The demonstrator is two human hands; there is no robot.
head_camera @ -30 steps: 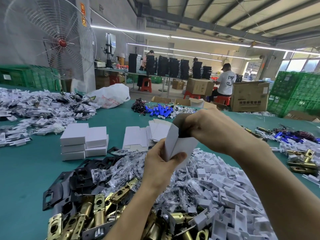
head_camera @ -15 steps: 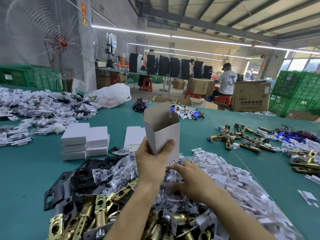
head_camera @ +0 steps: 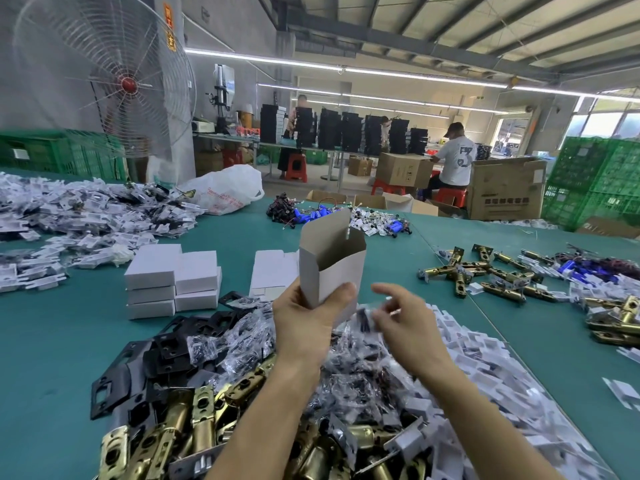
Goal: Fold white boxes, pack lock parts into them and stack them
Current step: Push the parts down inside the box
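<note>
Though blurred, clear packet [head_camera: 367, 318] in right hand [head_camera: 407, 329], beside box [head_camera: 330, 271].

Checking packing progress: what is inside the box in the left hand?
Only bare inner walls show in the white box; its bottom is hidden behind the front wall and the left hand.

Parts heap [head_camera: 346, 393] blocks foreground; open tabletop [head_camera: 45, 358] left.

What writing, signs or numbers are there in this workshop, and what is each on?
White T-shirt, on the back: large dark print, perhaps "3", not certain.
Red sign on the pillar: yellow characters, too blurred.
White plastic bag: red print, too blurred.
Cardboard carton: dark characters, too blurred.
White box in the left hand: blank.
</note>
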